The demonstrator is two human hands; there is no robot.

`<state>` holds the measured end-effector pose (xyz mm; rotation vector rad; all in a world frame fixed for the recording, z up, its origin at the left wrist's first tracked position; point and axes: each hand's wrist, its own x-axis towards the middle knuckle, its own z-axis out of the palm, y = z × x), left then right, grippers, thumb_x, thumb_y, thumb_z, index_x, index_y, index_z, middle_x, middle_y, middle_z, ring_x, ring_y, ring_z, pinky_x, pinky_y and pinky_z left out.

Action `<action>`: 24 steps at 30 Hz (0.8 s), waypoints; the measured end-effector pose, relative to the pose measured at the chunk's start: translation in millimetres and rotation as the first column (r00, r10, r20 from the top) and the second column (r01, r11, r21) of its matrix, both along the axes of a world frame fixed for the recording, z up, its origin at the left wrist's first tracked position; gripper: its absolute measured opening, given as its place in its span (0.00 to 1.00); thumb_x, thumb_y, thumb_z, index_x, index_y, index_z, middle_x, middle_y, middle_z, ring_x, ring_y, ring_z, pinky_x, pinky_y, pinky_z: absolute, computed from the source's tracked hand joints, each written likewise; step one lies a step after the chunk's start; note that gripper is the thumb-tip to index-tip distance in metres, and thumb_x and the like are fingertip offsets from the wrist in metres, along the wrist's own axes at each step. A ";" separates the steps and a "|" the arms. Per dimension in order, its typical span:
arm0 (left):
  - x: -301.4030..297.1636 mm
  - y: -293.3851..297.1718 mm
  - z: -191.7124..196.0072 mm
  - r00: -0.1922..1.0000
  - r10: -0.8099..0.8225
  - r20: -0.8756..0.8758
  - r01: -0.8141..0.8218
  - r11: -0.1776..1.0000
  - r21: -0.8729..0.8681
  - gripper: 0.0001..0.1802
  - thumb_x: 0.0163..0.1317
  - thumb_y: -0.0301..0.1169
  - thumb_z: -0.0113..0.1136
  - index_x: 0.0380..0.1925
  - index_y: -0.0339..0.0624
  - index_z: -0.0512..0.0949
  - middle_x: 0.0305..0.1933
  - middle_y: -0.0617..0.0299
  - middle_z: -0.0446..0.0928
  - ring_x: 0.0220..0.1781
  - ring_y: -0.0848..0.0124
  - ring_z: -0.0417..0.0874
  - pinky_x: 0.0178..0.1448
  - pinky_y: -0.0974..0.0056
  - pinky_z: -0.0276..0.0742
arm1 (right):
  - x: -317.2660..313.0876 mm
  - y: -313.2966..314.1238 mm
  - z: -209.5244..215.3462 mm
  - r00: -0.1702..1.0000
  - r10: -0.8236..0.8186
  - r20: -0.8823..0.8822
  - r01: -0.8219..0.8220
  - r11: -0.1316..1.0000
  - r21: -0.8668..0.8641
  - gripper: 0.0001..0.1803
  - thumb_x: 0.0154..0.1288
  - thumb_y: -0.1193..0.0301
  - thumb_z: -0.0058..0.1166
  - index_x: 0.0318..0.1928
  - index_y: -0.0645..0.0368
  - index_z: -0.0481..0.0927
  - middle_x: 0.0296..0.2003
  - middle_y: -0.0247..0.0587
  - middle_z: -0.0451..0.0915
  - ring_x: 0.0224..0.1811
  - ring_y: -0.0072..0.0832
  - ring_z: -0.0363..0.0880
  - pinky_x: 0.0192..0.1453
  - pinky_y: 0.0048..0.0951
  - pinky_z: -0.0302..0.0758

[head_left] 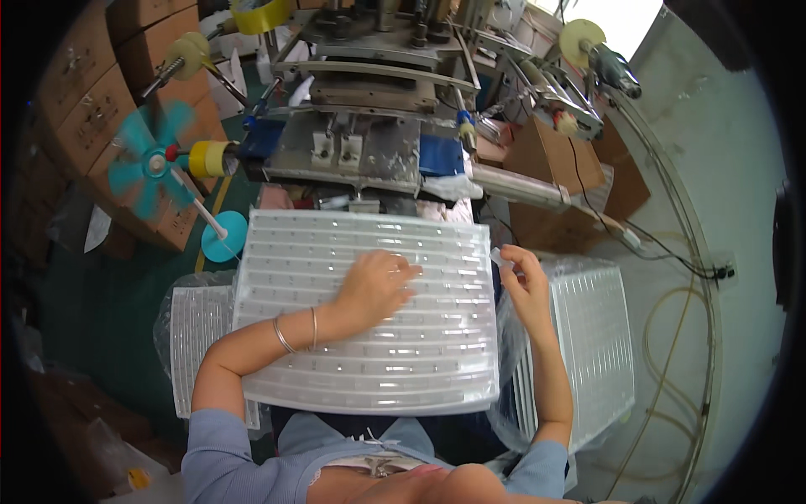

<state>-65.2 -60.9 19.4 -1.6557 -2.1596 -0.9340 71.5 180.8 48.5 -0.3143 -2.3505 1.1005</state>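
Observation:
A large white tray (369, 399) with rows of raised ribs and small clear pieces lies in front of me, over my lap. My left hand (374, 290) is over its middle, palm down, with loosely bent fingers that stand apart; I make out nothing between them. At the tray's right edge my right hand (527, 286) is raised, thumb and fingertips closed on a small translucent plastic piece (499, 257). Two thin bangles circle my left wrist.
A metal press machine (348, 151) stands just beyond the tray. More ribbed trays stand in plastic wrap at right (592, 353) and left (200, 336). A turquoise fan (157, 164) is at far left by stacked cardboard boxes (92, 109). An opened carton (554, 160) stands at back right.

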 end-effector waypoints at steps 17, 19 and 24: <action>-146.0 58.8 62.7 0.825 0.502 -0.259 -0.379 0.832 0.406 0.08 0.56 0.34 0.62 0.36 0.49 0.81 0.33 0.67 0.76 0.39 0.67 0.72 0.43 0.61 0.61 | -198.9 -41.5 26.3 0.867 0.111 -0.485 0.104 0.912 0.397 0.13 0.58 0.75 0.60 0.45 0.60 0.79 0.41 0.45 0.82 0.39 0.38 0.83 0.41 0.30 0.79; -133.7 41.1 62.1 0.876 0.449 -0.176 -0.349 0.843 0.410 0.08 0.56 0.33 0.62 0.36 0.49 0.81 0.32 0.67 0.77 0.37 0.67 0.72 0.42 0.61 0.61 | -218.4 -48.2 30.7 0.878 0.119 -0.464 0.147 0.855 0.498 0.11 0.58 0.72 0.59 0.42 0.57 0.79 0.38 0.42 0.82 0.36 0.38 0.82 0.39 0.33 0.78; -105.4 -4.2 50.3 0.949 0.311 -0.046 -0.283 0.908 0.309 0.13 0.57 0.32 0.61 0.43 0.47 0.80 0.31 0.66 0.78 0.35 0.67 0.74 0.42 0.62 0.63 | -253.6 -57.5 31.6 0.945 -0.016 -0.327 0.216 0.781 0.586 0.07 0.59 0.67 0.58 0.37 0.51 0.82 0.32 0.37 0.83 0.34 0.37 0.81 0.32 0.35 0.76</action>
